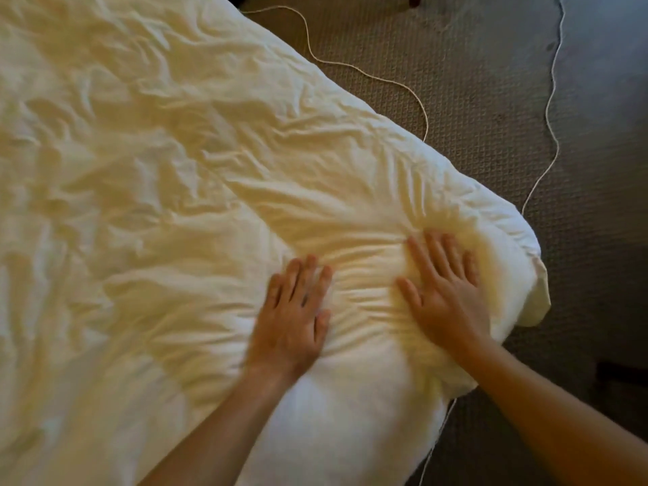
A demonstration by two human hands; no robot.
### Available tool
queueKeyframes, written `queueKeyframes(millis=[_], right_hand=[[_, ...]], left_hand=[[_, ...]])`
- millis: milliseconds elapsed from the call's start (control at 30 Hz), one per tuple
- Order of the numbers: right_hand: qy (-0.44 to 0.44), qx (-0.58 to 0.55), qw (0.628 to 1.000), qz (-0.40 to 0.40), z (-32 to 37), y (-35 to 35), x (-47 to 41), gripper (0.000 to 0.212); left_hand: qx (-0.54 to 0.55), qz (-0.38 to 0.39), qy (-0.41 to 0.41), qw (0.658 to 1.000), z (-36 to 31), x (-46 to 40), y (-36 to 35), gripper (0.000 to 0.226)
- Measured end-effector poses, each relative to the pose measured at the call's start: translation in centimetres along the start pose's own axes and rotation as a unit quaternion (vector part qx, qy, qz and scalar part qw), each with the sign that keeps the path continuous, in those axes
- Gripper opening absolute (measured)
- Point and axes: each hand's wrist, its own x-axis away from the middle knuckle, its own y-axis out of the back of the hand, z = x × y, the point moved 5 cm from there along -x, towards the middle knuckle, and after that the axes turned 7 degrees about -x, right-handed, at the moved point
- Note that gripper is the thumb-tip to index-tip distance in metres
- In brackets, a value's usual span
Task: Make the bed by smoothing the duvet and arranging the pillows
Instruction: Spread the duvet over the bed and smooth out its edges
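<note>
A cream duvet (147, 177) covers the bed, heavily wrinkled across the left and middle. My left hand (292, 317) presses flat on it, fingers straight and spread. My right hand (445, 292) lies flat beside it, nearer the duvet's rounded corner (526, 261), which hangs over the bed's edge. Fine creases run in the fabric between the two hands. No pillows are in view.
Beige textured carpet (491, 100) lies to the right of the bed. A thin white cord (417, 96) snakes over it close to the bed edge, and a second cord (554, 82) runs further right. A grey surface (610, 64) fills the far right.
</note>
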Motion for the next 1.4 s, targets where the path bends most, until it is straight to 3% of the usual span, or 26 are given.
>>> queueKeyframes(millis=[67,167,267,333,433,533,667,700,767,833,933,1000,1100,1167,1233,1333,1400], right_hand=[[-0.086,0.000,0.996,-0.022,-3.0,0.7,0.8,0.072],[-0.212,-0.046,0.976,-0.030,-3.8,1.2,2.0,0.077],[-0.220,-0.107,0.968,-0.045,1.3,1.5,3.5,0.070],[-0.146,-0.139,0.979,-0.044,6.9,0.5,5.7,0.067],[-0.061,-0.121,0.991,-0.001,12.4,-3.7,10.5,0.068],[-0.086,-0.061,0.994,0.005,10.1,-6.1,14.1,0.069],[-0.285,-0.121,0.951,-0.027,5.6,-5.1,16.7,0.075],[-0.310,-0.148,0.938,-0.039,6.2,-4.6,16.8,0.076],[-0.254,-0.185,0.947,-0.059,10.4,-3.4,16.1,0.073],[-0.120,-0.198,0.972,-0.046,16.5,-3.6,15.4,0.069],[0.013,-0.104,0.994,0.023,20.5,-6.9,15.4,0.067],[-0.028,-0.057,0.997,0.031,17.7,-7.3,13.6,0.070],[-0.151,-0.086,0.985,-0.002,13.2,-4.5,8.9,0.073],[-0.168,-0.099,0.980,-0.031,13.2,-2.2,4.8,0.077],[-0.109,-0.099,0.987,-0.060,16.3,-0.3,0.2,0.077],[0.016,-0.108,0.993,-0.054,23.3,0.0,-6.3,0.071],[0.075,-0.106,0.991,-0.025,27.2,-1.3,-9.9,0.068]], left_hand=[[-0.035,-0.008,0.032,0.999,3.8,2.0,-0.6,0.063],[-0.053,-0.004,0.177,0.983,9.7,4.4,-0.2,0.065],[0.022,-0.014,0.257,0.966,11.0,6.5,1.0,0.067],[0.068,-0.018,0.204,0.976,8.1,8.1,1.4,0.067],[0.055,0.003,0.057,0.997,2.9,12.2,0.1,0.064],[0.002,0.014,0.013,1.000,4.8,16.0,-1.8,0.063],[-0.015,0.002,0.260,0.965,13.7,19.4,-2.2,0.067],[0.002,0.000,0.279,0.960,14.3,19.6,-1.9,0.068],[0.046,-0.025,0.238,0.970,12.7,18.5,-0.7,0.068],[0.081,-0.029,0.146,0.986,9.7,16.9,0.1,0.065],[0.059,0.011,0.057,0.997,8.6,15.7,-0.9,0.062],[0.011,0.023,0.083,0.996,12.3,15.0,-1.5,0.063],[-0.025,0.015,0.219,0.975,20.6,13.0,-0.1,0.068],[0.000,0.009,0.295,0.956,24.9,10.3,2.0,0.072],[0.029,-0.023,0.297,0.954,26.3,5.9,4.3,0.070],[0.065,-0.063,0.204,0.975,24.3,-1.6,6.7,0.067],[0.084,-0.052,0.156,0.983,22.6,-5.4,6.7,0.069]])
